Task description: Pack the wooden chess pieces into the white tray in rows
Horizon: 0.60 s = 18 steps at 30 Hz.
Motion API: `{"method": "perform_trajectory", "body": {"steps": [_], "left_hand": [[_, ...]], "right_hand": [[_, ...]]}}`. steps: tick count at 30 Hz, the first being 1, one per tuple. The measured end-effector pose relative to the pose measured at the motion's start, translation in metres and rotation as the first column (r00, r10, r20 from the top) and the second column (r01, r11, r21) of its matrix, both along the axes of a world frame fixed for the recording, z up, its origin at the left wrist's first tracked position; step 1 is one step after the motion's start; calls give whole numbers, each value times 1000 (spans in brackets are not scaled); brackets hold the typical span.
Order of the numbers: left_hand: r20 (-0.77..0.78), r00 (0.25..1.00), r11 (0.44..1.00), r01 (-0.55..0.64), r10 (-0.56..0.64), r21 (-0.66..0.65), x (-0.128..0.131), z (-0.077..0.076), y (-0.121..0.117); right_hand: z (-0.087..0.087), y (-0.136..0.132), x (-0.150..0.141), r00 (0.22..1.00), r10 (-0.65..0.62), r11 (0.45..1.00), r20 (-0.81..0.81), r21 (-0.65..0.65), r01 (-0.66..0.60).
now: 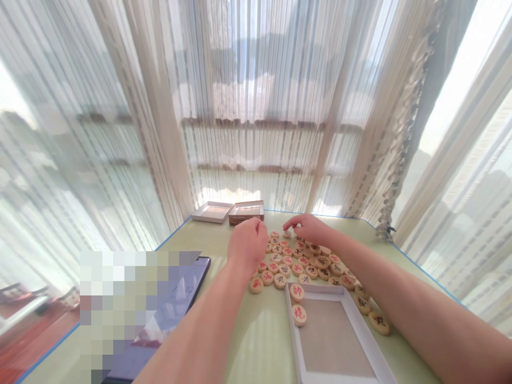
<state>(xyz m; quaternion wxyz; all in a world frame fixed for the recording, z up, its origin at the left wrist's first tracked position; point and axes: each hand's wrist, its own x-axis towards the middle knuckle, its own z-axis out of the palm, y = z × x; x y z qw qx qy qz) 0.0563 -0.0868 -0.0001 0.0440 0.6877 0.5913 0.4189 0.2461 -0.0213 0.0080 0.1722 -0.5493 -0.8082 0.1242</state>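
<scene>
Left hand (248,241): is showing curled fingers, contents indeterminable, ten o'clock of round, tan, wood-like discs (297,268). Right hand (314,229): is hovering, fingers parted, one o'clock.

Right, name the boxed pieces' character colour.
Red on both the far piece and near piece; head view.

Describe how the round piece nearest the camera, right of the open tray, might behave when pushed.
That piece looks thick and rigid, so it probably wouldn't bend. Low and broad, it would likely slide rather than tip. Its circular rim suggests it could roll if stood on edge.
</scene>
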Motion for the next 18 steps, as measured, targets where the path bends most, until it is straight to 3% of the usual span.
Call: {"method": "perform_trajectory", "body": {"steps": [2,5,7,12,15,18], "left_hand": [[2,1000,1000,6,-6,0,0,-1,0],[-3,1000,1000,16,-16,1,1,-3,1],[-11,1000,1000,21,-21,2,1,-3,1],[-36,999,999,32,-33,-8,2,-3,0],[-50,998,999,37,-36,4,1,-3,1],[-61,997,999,37,-36,19,0,-5,1]], "right_hand": [[5,3,9,997,-69,997,-33,-43,68],[5,7,24,990,-139,959,-26,-252,128],[3,8,33,986,-162,936,-32,-322,143],[8,4,40,995,-91,924,28,-371,95],[16,2,37,991,-39,945,131,-317,79],[19,2,36,981,-67,953,180,-279,116]]}}
